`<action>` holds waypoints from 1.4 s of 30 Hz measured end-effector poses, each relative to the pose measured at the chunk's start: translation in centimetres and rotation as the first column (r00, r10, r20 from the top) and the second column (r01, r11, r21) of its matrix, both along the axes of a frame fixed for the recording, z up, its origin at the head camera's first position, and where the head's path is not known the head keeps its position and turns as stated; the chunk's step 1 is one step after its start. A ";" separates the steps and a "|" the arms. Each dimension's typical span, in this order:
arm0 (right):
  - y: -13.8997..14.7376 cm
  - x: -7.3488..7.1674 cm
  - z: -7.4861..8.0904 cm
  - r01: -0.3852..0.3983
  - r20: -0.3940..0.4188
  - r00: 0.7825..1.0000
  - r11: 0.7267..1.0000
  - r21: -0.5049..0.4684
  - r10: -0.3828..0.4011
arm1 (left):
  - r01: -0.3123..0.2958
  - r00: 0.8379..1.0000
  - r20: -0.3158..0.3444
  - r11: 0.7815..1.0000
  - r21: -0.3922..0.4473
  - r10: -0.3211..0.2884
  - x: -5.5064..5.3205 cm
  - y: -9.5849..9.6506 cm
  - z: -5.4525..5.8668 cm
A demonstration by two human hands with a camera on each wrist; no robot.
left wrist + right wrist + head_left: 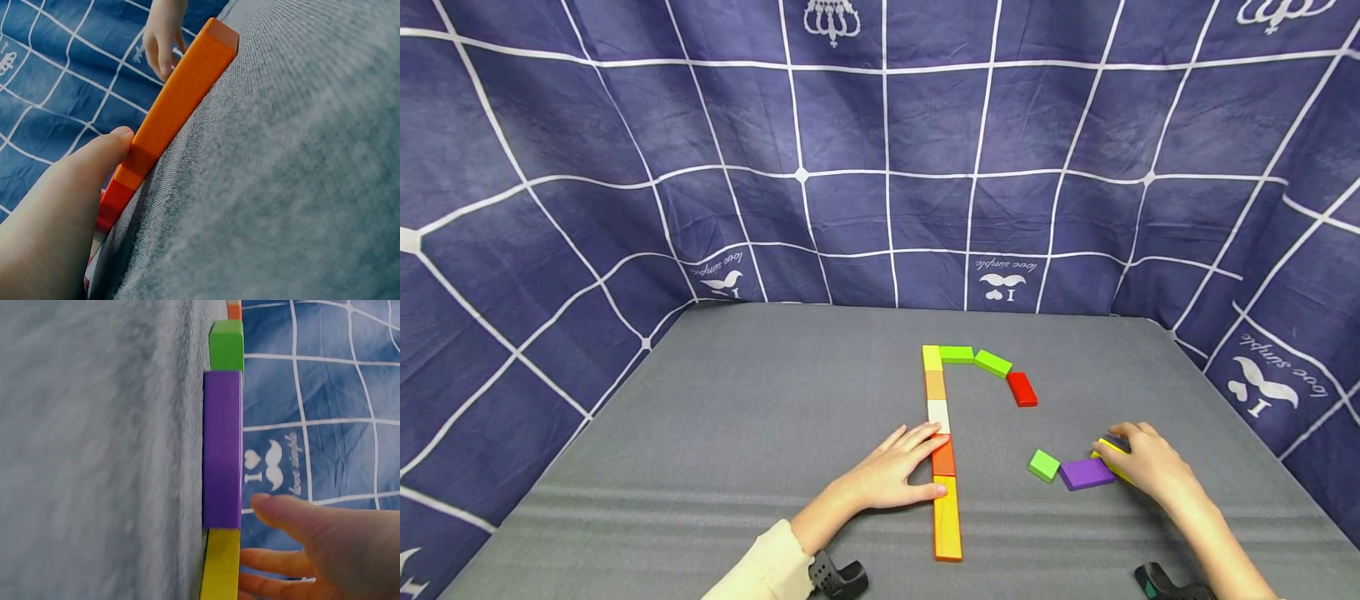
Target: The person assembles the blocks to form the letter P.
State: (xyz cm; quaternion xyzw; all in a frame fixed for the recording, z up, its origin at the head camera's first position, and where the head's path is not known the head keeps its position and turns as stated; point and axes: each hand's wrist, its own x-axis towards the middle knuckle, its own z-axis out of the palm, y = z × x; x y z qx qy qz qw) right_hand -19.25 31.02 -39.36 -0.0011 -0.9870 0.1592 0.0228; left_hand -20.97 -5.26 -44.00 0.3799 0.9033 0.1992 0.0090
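Note:
My left hand (889, 477) lies spread beside a straight column of blocks. Its fingertips touch the column near the white block (937, 414) and red-orange block (943, 458); its thumb rests on the long orange block (947, 525). Over at the right, my right hand (1153, 467) is at a yellow block (222, 565), fingers reaching along its far side. In the right wrist view the thumb stands just above, apart from the blocks. That yellow block meets one end of a purple block (1086, 474), and a small green block (1043, 466) sits at the other end.
Beyond my left hand the column continues with a tan block (935, 385) and a pale yellow block (931, 357). From its far end, two green blocks (957, 355) and a red block (1022, 389) curve rightward. Grey cloth (737, 417) covers the table; a blue gridded curtain (850, 208) surrounds it.

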 end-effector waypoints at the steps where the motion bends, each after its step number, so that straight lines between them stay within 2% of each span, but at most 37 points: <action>1: 0.2 0.2 -0.1 -0.011 -0.008 1.000 1.000 -0.007 0.011 | 0.000 1.000 0.002 1.000 0.001 0.000 0.0 0.0 0.0; 6: 0.6 0.8 -1.0 -0.128 -0.090 0.988 0.991 -0.046 0.124 | -0.001 1.000 0.004 1.000 0.003 0.001 0.0 -0.1 0.0; 11: 0.9 1.3 -1.6 -0.250 -0.113 0.964 0.964 -0.090 0.240 | -0.001 1.000 0.008 1.000 0.002 0.001 0.0 -0.1 0.0; 15: 1.6 1.4 -1.6 -0.303 -0.114 0.950 0.946 -0.113 0.290 | 0.000 1.000 0.014 1.000 0.002 0.000 0.0 0.0 0.0; 21: 2.0 1.4 -1.8 -0.355 -0.163 0.926 0.933 -0.064 0.341 | 0.000 1.000 0.020 1.000 0.003 0.000 0.0 0.0 0.1; 27: 1.2 1.4 -1.7 -0.350 -0.199 0.921 0.935 -0.053 0.334 | 0.002 1.000 0.018 1.000 0.009 -0.002 0.0 0.0 0.1; 34: -0.4 1.2 -1.0 -0.238 -0.233 0.947 0.971 -0.037 0.223 | 0.005 1.000 0.004 1.000 0.006 -0.005 0.0 0.0 0.0; 38: -2.0 0.7 -0.5 -0.199 -0.219 0.959 0.978 -0.068 0.180 | 0.005 1.000 0.004 1.000 0.012 -0.005 0.0 -0.1 0.0; 42: -4.1 -0.2 -0.2 -0.178 -0.220 0.962 0.982 -0.064 0.160 | 0.005 1.000 0.013 1.000 0.016 -0.005 0.0 -0.1 0.0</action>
